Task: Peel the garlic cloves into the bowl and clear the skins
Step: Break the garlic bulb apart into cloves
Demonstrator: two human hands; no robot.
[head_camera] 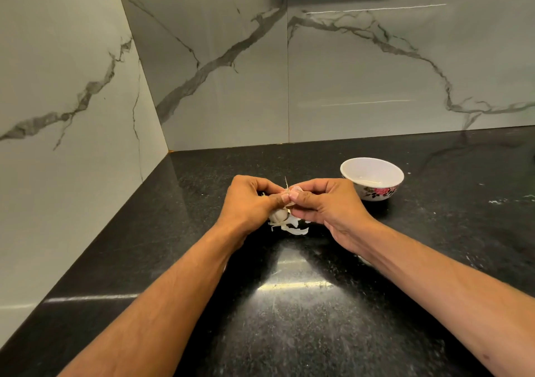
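My left hand (pixel 249 200) and my right hand (pixel 324 203) meet above the black counter and both pinch one small garlic clove (pixel 290 195) between thumbs and fingertips; a thin dry stem sticks up from it. Beneath my left hand the garlic bulb (pixel 278 215) lies on the counter, partly hidden. Loose white skins (pixel 295 227) lie beside and in front of the bulb. A white bowl (pixel 372 178) with a red flower pattern stands to the right of my right hand; nothing shows inside it.
The black speckled counter (pixel 289 304) runs into a corner of grey marble walls at the left and back. A few pale specks lie on the counter at the far right (pixel 498 201). A small white piece peeks out under my right wrist (pixel 363 259).
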